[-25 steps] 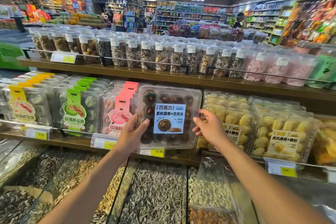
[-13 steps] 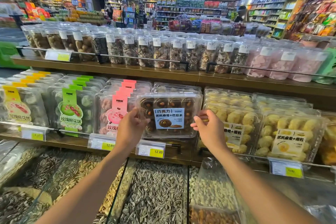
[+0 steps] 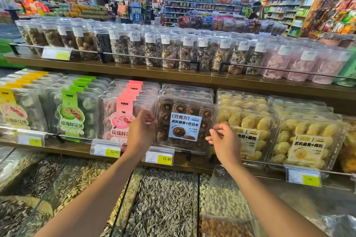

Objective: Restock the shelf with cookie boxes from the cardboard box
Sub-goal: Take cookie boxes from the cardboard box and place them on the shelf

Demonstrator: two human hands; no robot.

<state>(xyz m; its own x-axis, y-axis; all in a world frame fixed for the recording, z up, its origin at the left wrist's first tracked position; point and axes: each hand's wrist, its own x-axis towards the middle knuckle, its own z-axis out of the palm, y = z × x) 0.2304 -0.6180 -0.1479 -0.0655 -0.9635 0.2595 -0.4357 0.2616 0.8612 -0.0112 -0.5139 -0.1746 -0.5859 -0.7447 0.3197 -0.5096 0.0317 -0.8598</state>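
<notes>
A clear plastic box of chocolate cookies (image 3: pixel 185 125) with a blue-and-white label stands upright at the front of its row on the lower wooden shelf (image 3: pixel 77 149). My left hand (image 3: pixel 141 131) is at the box's left edge, fingers curled and just touching or barely off it. My right hand (image 3: pixel 224 142) hovers at the lower right corner, fingers loosely bent, holding nothing. More chocolate boxes (image 3: pixel 187 90) stand behind the front one. The cardboard box is out of view.
Pink-label boxes (image 3: pixel 123 113) stand to the left, yellow cookie boxes (image 3: pixel 248 129) to the right. Clear jars (image 3: pixel 154 48) fill the upper shelf behind a metal rail. Open bins of sunflower seeds (image 3: pixel 163 198) and nuts lie below my arms. Price tags (image 3: pixel 159 157) hang along the shelf front.
The chocolate cookie box went from held in front of the shelf down into the front of its row. Both hands have let go and eased off its sides.
</notes>
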